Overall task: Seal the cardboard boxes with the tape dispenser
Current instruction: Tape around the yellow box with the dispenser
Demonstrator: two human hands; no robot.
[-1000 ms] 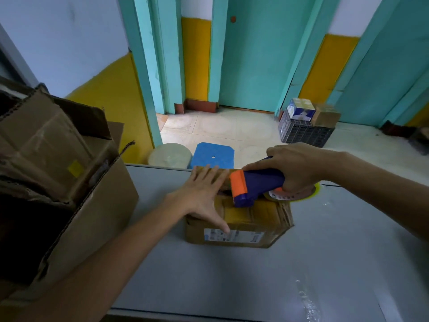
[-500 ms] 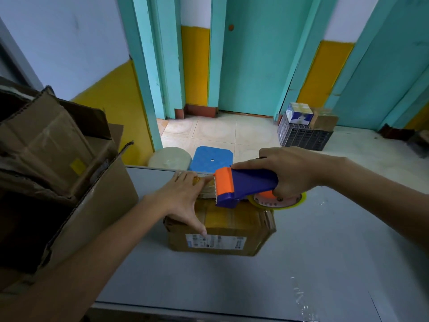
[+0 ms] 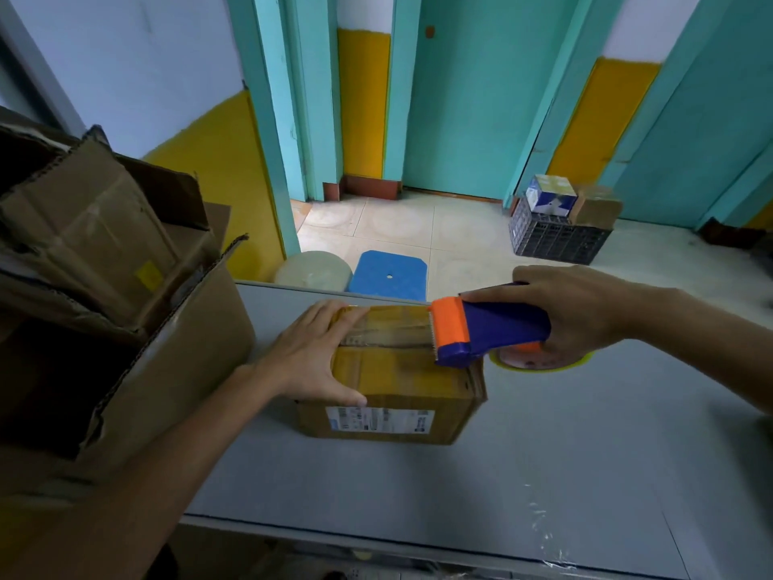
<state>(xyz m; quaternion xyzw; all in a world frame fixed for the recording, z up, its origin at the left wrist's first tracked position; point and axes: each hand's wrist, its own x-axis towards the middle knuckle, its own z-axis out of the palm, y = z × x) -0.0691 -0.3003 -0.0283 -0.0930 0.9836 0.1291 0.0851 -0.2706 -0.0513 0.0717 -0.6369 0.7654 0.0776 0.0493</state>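
The straight, spread fingers (image 3: pixel 334 320) of the left hand (image 3: pixel 307 357) are laid flat on the left end of the one small brown cardboard box (image 3: pixel 401 378), with the thumb stretched along its near top edge. The fingers (image 3: pixel 497 293) of the right hand (image 3: pixel 577 311) are curled round the one blue-and-orange tape dispenser (image 3: pixel 493 328), whose orange head is held on the right part of the box top. The box is set on the grey table (image 3: pixel 502 475). One large open brown carton (image 3: pixel 175 362) is seen at the left.

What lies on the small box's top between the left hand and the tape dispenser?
In the head view, a strip of clear tape runs across the box from the left hand to the tape dispenser.
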